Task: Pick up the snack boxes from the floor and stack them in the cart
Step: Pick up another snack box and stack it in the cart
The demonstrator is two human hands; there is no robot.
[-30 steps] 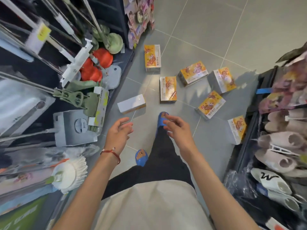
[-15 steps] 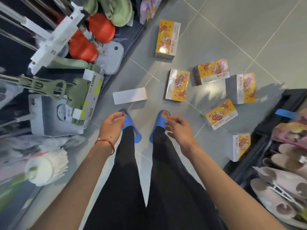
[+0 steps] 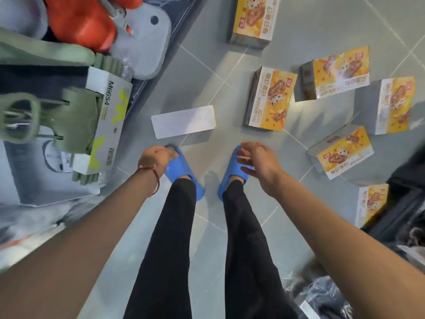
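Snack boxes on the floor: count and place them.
7 snack boxes: white-faced one left of centre, one at top, two central, three at right. Others may lie outside view.

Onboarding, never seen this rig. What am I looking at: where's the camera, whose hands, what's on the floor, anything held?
No machine here: a person works with bare hands, and the single camera sits on their head, looking forward and down. So you see their own arms, legs and blue slippers from above. The left hand, red cord at the wrist, and the right hand reach toward the floor and hold nothing. On the grey tiles lie seven snack boxes: six show yellow printed faces, like the yellow box ahead of the right slipper; one white-side-up box lies ahead of the left slipper. On the left is a shelf of cleaning goods, including a box marked M6654. No cart is in view.
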